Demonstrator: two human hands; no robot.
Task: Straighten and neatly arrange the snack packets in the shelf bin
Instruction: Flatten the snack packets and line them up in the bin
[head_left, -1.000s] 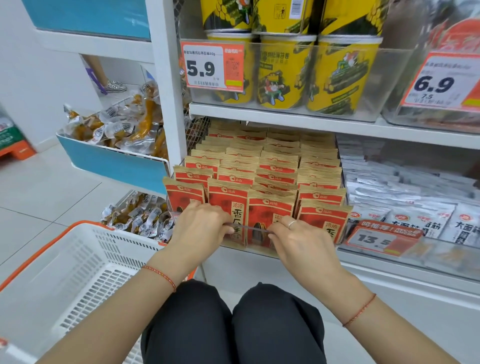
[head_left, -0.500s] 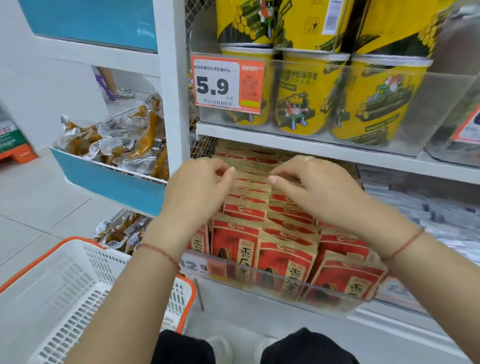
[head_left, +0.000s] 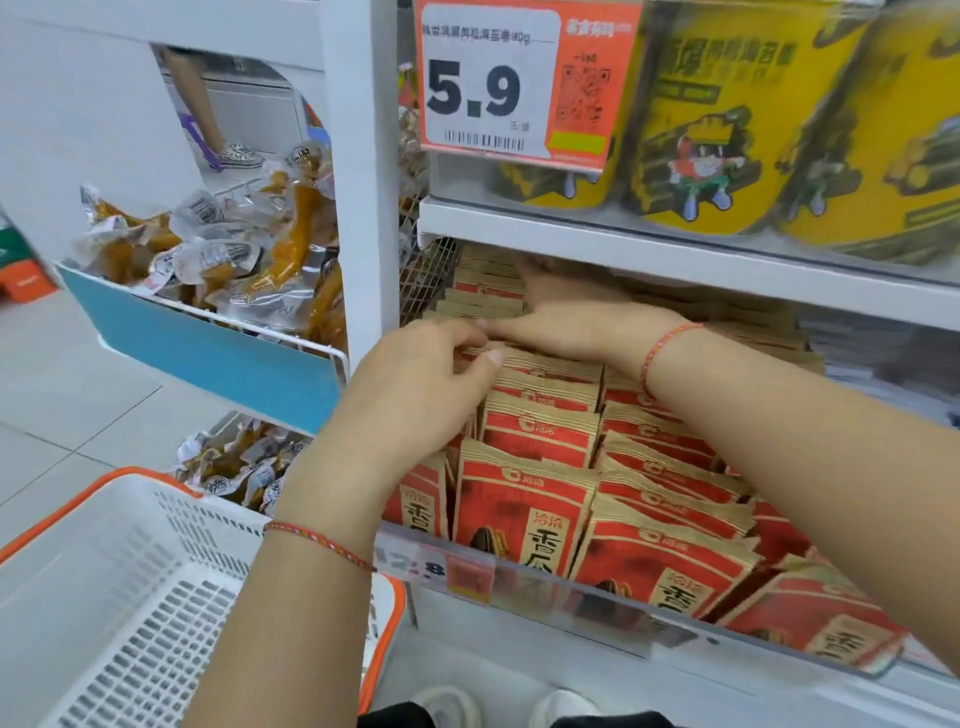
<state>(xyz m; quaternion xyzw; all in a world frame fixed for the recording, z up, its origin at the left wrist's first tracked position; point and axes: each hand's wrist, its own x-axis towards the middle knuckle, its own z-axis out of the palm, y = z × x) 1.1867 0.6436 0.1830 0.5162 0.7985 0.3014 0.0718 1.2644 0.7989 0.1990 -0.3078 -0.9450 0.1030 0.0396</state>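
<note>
Red and tan snack packets stand in several rows inside a clear shelf bin on the lower shelf. My left hand rests on the tops of the left-row packets, fingers curled and pinching a packet top edge. My right hand reaches deep under the upper shelf, laid flat on the tops of the back packets, its fingertips hidden in shadow. The two hands nearly touch. Front packets lean slightly forward against the bin wall.
A white shelf board sits low over the packets, carrying yellow tubs and a 5.9 price tag. A white basket with an orange rim stands at lower left. Blue-fronted wire bins of clear-wrapped snacks hang left of the white post.
Both hands moved from the front of the bin up and back along the rows; the right hand now reaches farther in under the shelf. The view has come closer.
</note>
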